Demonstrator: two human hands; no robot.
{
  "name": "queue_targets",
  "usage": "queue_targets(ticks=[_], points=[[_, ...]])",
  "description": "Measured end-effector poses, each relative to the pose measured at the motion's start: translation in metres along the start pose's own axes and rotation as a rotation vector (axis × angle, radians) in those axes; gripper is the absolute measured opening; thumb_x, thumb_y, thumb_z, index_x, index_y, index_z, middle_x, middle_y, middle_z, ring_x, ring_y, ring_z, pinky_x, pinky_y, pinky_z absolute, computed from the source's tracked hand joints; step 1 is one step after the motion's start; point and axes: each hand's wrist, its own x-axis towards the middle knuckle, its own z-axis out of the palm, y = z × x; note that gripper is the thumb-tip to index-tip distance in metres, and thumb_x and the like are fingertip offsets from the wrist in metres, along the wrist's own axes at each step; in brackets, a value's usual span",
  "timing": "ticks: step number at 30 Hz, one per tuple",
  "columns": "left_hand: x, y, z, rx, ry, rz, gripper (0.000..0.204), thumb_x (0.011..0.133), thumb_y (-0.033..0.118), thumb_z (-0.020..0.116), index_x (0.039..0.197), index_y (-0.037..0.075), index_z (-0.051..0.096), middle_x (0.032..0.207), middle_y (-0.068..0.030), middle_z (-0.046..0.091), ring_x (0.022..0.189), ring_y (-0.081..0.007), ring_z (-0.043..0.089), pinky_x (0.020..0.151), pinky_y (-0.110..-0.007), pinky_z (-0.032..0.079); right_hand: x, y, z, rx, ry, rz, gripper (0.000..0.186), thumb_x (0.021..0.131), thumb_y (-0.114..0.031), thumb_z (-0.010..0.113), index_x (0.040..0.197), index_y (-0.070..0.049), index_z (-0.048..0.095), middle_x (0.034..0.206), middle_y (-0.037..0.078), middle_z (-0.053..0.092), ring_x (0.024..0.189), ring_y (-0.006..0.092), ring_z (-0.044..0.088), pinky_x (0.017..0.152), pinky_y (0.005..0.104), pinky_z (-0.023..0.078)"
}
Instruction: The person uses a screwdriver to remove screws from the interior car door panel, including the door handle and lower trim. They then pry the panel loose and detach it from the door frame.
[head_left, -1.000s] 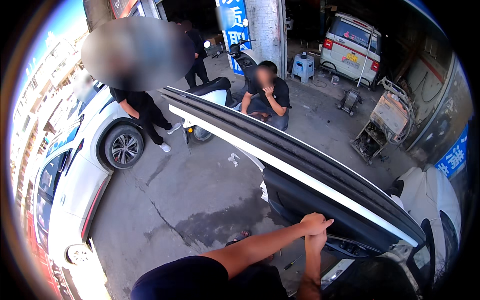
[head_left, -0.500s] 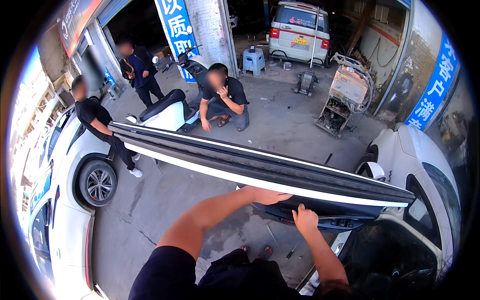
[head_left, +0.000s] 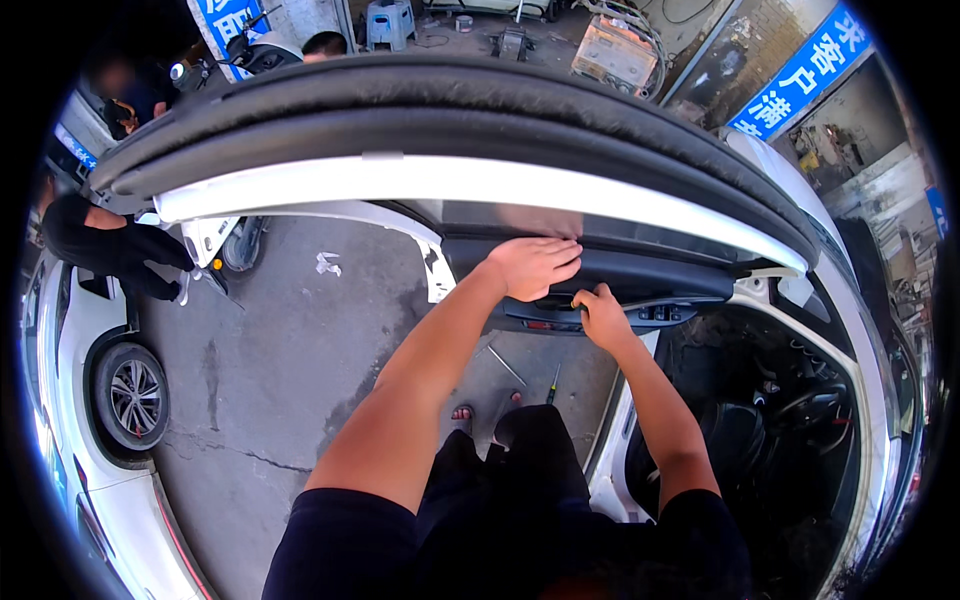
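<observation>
A white car door (head_left: 400, 180) stands open in front of me, its black inner door panel (head_left: 650, 276) facing me. My left hand (head_left: 537, 268) lies on the top of that panel below the window glass, fingers stretched out and holding nothing. Just to its right, my right hand (head_left: 604, 316) is closed at the inner door handle and armrest; its fingers hide what they grip. Window switches (head_left: 660, 313) sit on the armrest to the right of this hand.
A screwdriver (head_left: 554, 383) and a thin rod (head_left: 506, 365) lie on the concrete by my feet. The white car's open cabin (head_left: 740, 420) is at right. Another white car (head_left: 85, 400) and a person in black (head_left: 110, 240) are at left. A blue stool (head_left: 390, 24) stands beyond the door.
My view has tipped down and come nearer the door, showing more inner panel. The left hand now lies flatter on the panel; the right hand's raised thumb has folded in at the handle.
</observation>
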Motion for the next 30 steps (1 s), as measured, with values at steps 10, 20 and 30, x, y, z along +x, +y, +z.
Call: queue_targets(ticks=[10,20,30], points=[[0.000,0.001,0.003,-0.003,-0.051,-0.067,0.054,0.085,0.019,0.066,0.135,0.006,0.052,0.150,-0.0096,0.048,0.141,-0.0232,0.044,0.119,-0.037,0.035,0.012,-0.010,-0.005,-0.197,0.037,-0.049,0.028,0.095,-0.030,0.065,0.107,-0.006,0.060,0.080,0.021,0.070,0.077,0.0442,0.070,0.072,0.0523,0.058],[-0.002,0.001,0.007,-0.005,-0.038,-0.073,0.053,0.085,0.020,0.066,0.134,0.005,0.053,0.150,-0.0104,0.049,0.140,-0.0232,0.045,0.119,-0.036,0.036,0.014,-0.007,0.004,-0.127,0.100,0.049,0.027,0.097,-0.033,0.062,0.102,-0.007,0.062,0.087,0.024,0.070,0.081,0.0464,0.069,0.072,0.0521,0.057],[0.000,-0.002,0.003,-0.022,-0.071,-0.062,0.055,0.085,0.021,0.067,0.135,0.005,0.051,0.151,-0.0128,0.047,0.141,-0.0250,0.045,0.118,-0.037,0.036,0.009,-0.004,0.000,-0.062,0.116,0.141,0.022,0.093,-0.026,0.067,0.099,-0.006,0.060,0.088,0.026,0.069,0.083,0.0477,0.067,0.071,0.0547,0.053]])
